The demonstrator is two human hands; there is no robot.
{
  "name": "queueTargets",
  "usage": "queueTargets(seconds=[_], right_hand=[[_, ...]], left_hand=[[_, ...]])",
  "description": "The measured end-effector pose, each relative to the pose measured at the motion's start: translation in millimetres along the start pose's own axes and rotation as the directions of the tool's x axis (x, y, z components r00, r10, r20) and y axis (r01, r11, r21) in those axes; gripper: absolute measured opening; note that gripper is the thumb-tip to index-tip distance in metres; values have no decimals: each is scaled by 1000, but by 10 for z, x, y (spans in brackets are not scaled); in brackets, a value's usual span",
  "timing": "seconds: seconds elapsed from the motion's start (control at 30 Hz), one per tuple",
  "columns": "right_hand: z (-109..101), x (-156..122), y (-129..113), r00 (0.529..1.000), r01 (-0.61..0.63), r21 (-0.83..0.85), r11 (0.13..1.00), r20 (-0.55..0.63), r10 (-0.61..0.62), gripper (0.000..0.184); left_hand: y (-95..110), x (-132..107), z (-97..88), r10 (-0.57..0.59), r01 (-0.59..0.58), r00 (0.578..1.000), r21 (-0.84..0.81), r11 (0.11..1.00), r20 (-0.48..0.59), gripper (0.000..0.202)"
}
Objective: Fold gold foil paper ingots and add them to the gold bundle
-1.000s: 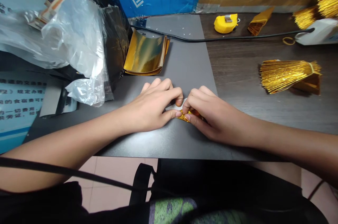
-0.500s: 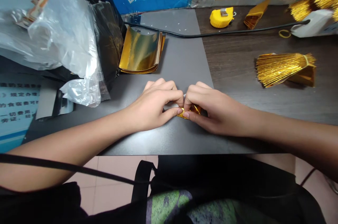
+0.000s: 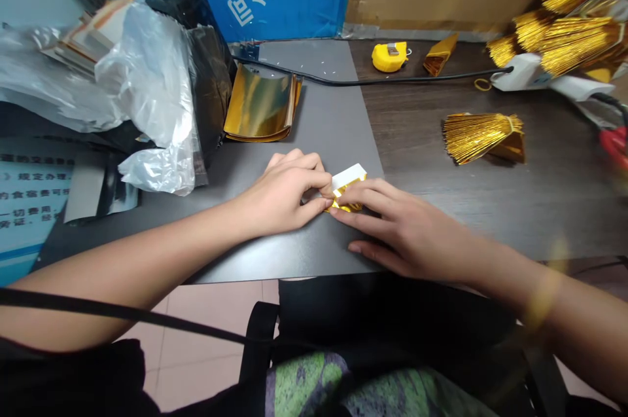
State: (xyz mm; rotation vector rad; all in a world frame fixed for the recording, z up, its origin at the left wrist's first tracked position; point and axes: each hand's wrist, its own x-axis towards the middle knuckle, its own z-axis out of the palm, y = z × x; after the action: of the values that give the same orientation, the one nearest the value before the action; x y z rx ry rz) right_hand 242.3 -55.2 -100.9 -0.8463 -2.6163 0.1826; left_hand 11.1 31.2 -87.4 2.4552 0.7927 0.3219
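Observation:
A small sheet of gold foil paper [image 3: 349, 176] with a white edge lies partly folded on the grey mat, under my fingers. My left hand [image 3: 299, 191] pinches its left end between thumb and index finger. My right hand [image 3: 400, 227] rests over the right part, fingers stretched out and apart, fingertips touching the gold side. The fingers hide part of the fold. Beyond my left hand is a stack of gold foil sheets [image 3: 260, 103], slightly curled. Further right, a fanned bundle of folded gold paper [image 3: 478, 135] lies on the wooden desk, banded at one end.
A yellow tape measure [image 3: 389, 58] and a folded gold piece [image 3: 440, 55] lie at the back. A black cable [image 3: 343, 82] runs to a white power strip [image 3: 523, 73]. More gold bundles [image 3: 574, 40] pile up at right. Plastic bags [image 3: 157, 83] stand at left.
My right hand has let go of its pinch and spread its fingers, uncovering the paper's white edge. My left hand keeps its pinch. The view has shifted, showing more of the right side.

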Motion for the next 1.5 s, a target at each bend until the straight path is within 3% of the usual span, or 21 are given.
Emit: queueTargets(seconds=[0.27, 0.5, 0.77, 0.93, 1.07, 1.27, 1.5], right_hand=[[53, -121, -75, 998, -40, 29, 999, -49, 42, 48], [35, -112, -27, 992, -29, 151, 988, -114, 47, 29], [83, -136, -38, 989, -52, 108, 993, -133, 66, 32], [62, -119, -20, 985, -48, 183, 982, -154, 77, 14], [31, -108, -14, 984, -89, 234, 968, -131, 122, 10], [88, -115, -28, 986, -76, 142, 987, -138, 96, 34], [87, -97, -18, 985, -74, 113, 991, -147, 90, 16]], left_hand=[[-10, 15, -28, -12, 11, 999, 20, 1000, 33, 15], [-10, 18, -36, -17, 16, 999, 24, 1000, 49, 12], [-41, 32, -42, 7, -11, 997, 40, 999, 80, 13], [-52, 38, -52, 26, -35, 993, 80, 996, 111, 15], [-56, 39, -57, 39, -51, 992, 99, 994, 118, 16], [-81, 29, -50, 164, -175, 984, 180, 968, 76, 18], [-118, 33, -63, 294, -305, 952, 258, 917, 81, 29]])
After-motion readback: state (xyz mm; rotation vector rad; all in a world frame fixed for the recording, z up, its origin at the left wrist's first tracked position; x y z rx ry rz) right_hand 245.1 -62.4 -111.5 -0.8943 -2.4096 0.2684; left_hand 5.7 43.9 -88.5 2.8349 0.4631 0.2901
